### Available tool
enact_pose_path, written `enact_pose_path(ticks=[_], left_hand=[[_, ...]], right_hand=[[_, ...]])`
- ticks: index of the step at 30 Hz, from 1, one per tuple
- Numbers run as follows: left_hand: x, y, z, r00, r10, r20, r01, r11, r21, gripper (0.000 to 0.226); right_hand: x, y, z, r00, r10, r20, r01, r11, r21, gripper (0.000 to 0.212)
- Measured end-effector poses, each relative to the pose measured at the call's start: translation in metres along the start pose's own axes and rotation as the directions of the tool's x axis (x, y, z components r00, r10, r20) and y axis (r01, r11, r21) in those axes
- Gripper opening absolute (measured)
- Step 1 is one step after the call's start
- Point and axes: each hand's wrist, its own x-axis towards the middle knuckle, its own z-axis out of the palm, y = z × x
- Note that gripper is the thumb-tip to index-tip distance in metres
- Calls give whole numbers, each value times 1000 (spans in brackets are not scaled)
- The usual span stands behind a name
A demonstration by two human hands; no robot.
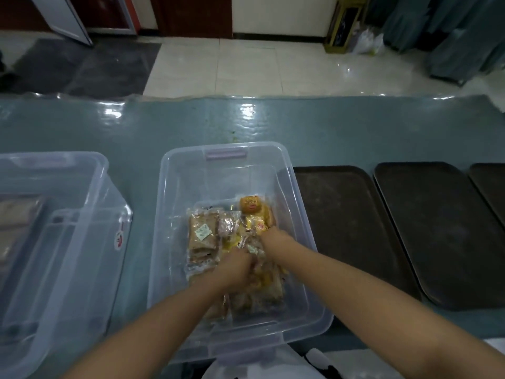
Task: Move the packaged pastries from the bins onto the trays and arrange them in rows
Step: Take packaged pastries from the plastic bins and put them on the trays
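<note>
A clear plastic bin (175, 203) stands in the middle of the table and holds several packaged pastries: brown slices (203, 233) on the left, yellow round ones (250, 205) at the back. Both my hands reach down into this pile. My left hand (236, 269) is curled around wrappers in the middle of the bin. My right hand (273, 237) is buried among the yellow packets, its fingers hidden. Right of the bin lie dark trays: the nearest tray (347, 228), a second tray (437, 228) and the corner of a third tray (492, 184), all bare.
A second clear bin (82, 214) stands at the left with some packets seen dimly through its wall. The table has a shiny teal cover (246, 124). Beyond its far edge is a tiled floor, with a dark mat at the left.
</note>
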Motion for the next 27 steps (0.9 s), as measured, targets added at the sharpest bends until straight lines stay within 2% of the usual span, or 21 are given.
enact_pose_path(ticks=[1,3,4,6,8,11,13,15,16,19,20,21,23,24,25,27], left_hand=[[-5,-7,-9,997,-36,-73,28,994,-107,8],[-17,-16,-29,984,-96,-149,53,961,-270,18],[-21,-20,-37,980,-101,-173,43,949,-313,23],[-27,-27,-50,973,-103,-204,21,929,-370,19],[-29,-28,-61,962,-116,-249,-7,897,-443,23],[-24,-24,-65,935,-202,-291,-51,736,-675,24],[-21,-22,-62,898,-268,-350,-86,673,-735,24],[-20,-18,-60,875,-302,-379,-127,612,-780,25],[-21,-15,-60,882,-305,-358,-148,543,-827,26],[-20,-8,-70,910,-313,-271,-174,305,-936,25],[-18,-6,-74,909,-322,-264,-183,262,-948,24],[-17,-3,-76,909,-327,-258,-192,221,-956,24],[-14,3,-84,920,-317,-231,-184,173,-968,26],[-11,4,-88,927,-300,-224,-173,185,-967,29],[-8,2,-94,933,-280,-226,-169,213,-962,31],[3,-12,-110,930,-249,-270,-182,324,-928,31]], right_hand=[[-2,2,-4,999,10,-45,-6,996,84,35],[-7,6,-14,990,22,-136,9,975,221,35],[-12,9,-21,987,18,-160,25,964,266,34],[-19,17,-30,977,18,-211,68,917,393,40],[-26,23,-38,953,21,-301,150,832,534,42],[-36,30,-45,943,53,-330,236,594,769,29],[-45,32,-50,948,73,-309,246,446,861,19],[-50,36,-53,949,98,-301,250,352,902,11],[-53,36,-55,952,101,-289,246,310,918,13],[-54,43,-58,973,37,-226,224,51,973,16],[-54,45,-59,973,-5,-230,230,17,973,22],[-54,46,-58,969,-30,-245,247,67,967,31],[-54,44,-58,957,-11,-290,276,341,899,52],[-54,43,-58,947,13,-320,280,451,847,58],[-53,44,-60,933,30,-360,297,503,812,59],[-51,50,-72,891,36,-452,368,527,766,54]])
